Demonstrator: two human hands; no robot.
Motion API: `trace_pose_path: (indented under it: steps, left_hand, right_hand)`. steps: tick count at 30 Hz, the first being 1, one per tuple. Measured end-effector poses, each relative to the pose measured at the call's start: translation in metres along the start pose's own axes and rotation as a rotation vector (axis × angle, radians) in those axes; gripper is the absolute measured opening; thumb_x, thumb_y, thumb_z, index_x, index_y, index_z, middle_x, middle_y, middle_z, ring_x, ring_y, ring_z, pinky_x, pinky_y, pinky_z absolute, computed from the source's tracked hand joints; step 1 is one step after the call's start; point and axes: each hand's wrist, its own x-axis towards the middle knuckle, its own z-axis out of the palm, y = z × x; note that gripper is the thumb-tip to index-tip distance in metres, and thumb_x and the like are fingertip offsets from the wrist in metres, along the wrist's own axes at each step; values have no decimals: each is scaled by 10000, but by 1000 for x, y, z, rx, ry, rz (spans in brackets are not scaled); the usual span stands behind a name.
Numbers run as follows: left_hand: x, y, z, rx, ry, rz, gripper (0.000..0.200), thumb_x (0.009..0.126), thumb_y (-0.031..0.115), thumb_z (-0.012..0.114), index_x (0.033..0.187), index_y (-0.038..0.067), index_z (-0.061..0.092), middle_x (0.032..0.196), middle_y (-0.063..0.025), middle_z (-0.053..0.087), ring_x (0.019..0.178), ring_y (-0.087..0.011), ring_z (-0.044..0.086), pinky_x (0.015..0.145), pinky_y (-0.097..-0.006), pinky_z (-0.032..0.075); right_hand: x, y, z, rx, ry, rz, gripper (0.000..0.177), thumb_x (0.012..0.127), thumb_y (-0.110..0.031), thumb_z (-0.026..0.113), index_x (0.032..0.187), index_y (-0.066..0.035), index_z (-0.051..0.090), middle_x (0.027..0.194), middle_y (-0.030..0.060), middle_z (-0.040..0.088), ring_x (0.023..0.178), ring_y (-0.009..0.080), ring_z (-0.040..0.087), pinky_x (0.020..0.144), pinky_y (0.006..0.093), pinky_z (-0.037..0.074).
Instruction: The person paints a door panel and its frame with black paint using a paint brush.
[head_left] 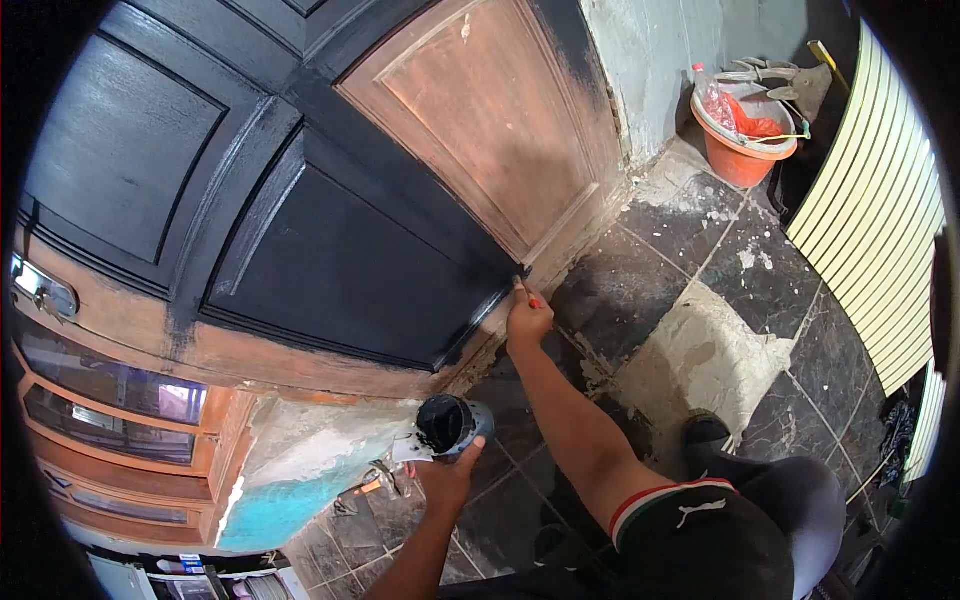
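My right hand is closed around a paintbrush, whose red handle end shows below the fingers. The dark bristles touch the lower edge of a panelled wooden door, where a black panel meets bare wood. Much of the door is coated black; one brown panel and the bottom rail are mostly bare. Below the door's edge, my left hand grips a paint can from underneath. Its mouth is tilted toward the door, with black paint inside.
An orange bucket holding a plastic bottle and tools stands by the wall. A ribbed cream panel leans at the right. Small tools lie on the dark tiled floor, which has a broken, bare patch.
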Motion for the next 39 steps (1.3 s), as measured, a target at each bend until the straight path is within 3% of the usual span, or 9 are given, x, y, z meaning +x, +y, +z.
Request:
trace_pose_path:
  steps: [4, 10, 16, 22, 25, 31, 34, 37, 39]
  left_hand:
    - [-1, 9, 2, -92, -38, -108, 795, 839, 147, 959, 1471, -26, 506, 1433, -163, 612, 1297, -288, 619, 1139, -413, 477]
    - [1, -4, -2, -8, -49, -96, 789, 847, 150, 952, 1472, -32, 506, 1444, -176, 605, 1320, -301, 610, 1152, -426, 470]
    - [3, -10, -5, -61, -90, -117, 829, 849, 162, 955, 1495, -40, 477, 1467, -178, 597, 1340, -303, 603, 1167, -429, 463]
    - [2, -24, -9, 86, -18, -52, 743, 856, 154, 951, 1447, -42, 546, 1426, -171, 635, 1316, -309, 623, 1159, -434, 472]
    - [2, -17, -7, 4, -43, -67, 746, 858, 146, 947, 1455, -40, 540, 1429, -171, 636, 1309, -311, 628, 1158, -437, 473]
    - [2, -7, -6, -51, -98, -83, 749, 856, 151, 951, 1454, -37, 541, 1434, -173, 633, 1304, -296, 631, 1148, -434, 480]
    - [-1, -2, -2, 10, -38, -92, 724, 848, 148, 956, 1431, -35, 566, 1415, -170, 650, 1275, -290, 648, 1129, -424, 495]
    - [5, -14, -5, 34, -97, -70, 739, 842, 147, 960, 1437, -31, 558, 1410, -167, 653, 1264, -294, 654, 1119, -420, 504]
    - [5, -17, -4, 29, -74, -68, 738, 842, 143, 959, 1437, -30, 557, 1404, -165, 655, 1264, -292, 654, 1122, -421, 505]
  right_hand:
    - [0, -1, -25, 555, -322, 205, 391, 1024, -225, 792, 1324, 21, 743, 1189, 127, 767, 1073, 264, 721, 980, 395, 561]
    - [22, 29, -36, 339, -126, 403, 423, 1033, -211, 782, 1381, 18, 704, 1272, 118, 724, 1099, 230, 695, 1001, 399, 553]
    - [19, 16, -32, 254, 181, 211, 360, 1043, -206, 765, 1316, 27, 743, 1119, 95, 756, 991, 201, 712, 890, 360, 565]
    - [3, 10, -19, 278, -80, 68, 321, 1037, -190, 768, 1256, 44, 764, 993, 76, 754, 877, 171, 699, 809, 318, 553]
    - [12, 12, -19, 232, 146, 13, 304, 1034, -187, 771, 1232, 44, 773, 1000, 75, 754, 877, 162, 693, 808, 321, 547]
    - [11, 21, -26, 93, -93, 72, 320, 1028, -206, 775, 1242, 32, 779, 1040, 67, 772, 877, 152, 694, 807, 321, 544]
    - [17, 21, -29, 141, 149, 2, 332, 1019, -217, 784, 1236, 34, 779, 1012, 64, 769, 851, 153, 687, 789, 313, 536]
    - [16, 28, -21, 15, -25, 171, 302, 1015, -225, 793, 1219, -2, 805, 1007, 88, 770, 873, 182, 691, 824, 341, 551]
    - [21, 34, -20, 174, -79, 23, 295, 1018, -223, 787, 1213, -3, 807, 995, 80, 769, 849, 181, 688, 802, 337, 551]
